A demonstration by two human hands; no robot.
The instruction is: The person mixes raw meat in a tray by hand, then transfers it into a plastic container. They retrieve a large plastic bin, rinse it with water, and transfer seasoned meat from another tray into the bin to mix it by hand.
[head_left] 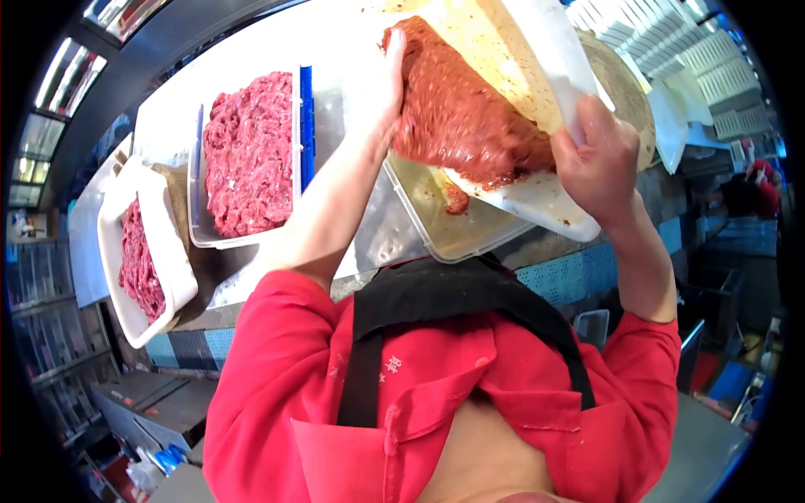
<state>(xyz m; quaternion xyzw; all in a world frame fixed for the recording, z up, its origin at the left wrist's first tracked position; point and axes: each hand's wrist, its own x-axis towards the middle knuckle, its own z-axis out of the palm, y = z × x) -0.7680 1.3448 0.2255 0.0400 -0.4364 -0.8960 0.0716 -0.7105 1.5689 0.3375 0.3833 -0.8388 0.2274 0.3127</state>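
A large mass of red, seasoned-looking meat lies across a white plastic tub whose inside is stained yellow and red. My left hand grips the left side of the meat, with some of its fingers hidden. My right hand is closed around the tub's right rim, and the tub looks tilted. Under it, a clear plastic container stands partly covered, with a small clump of red meat near its top.
To the left, a clear tub with a blue clip holds minced meat. Further left, a white tray has more minced meat. A round wooden block and stacked white trays are at the right.
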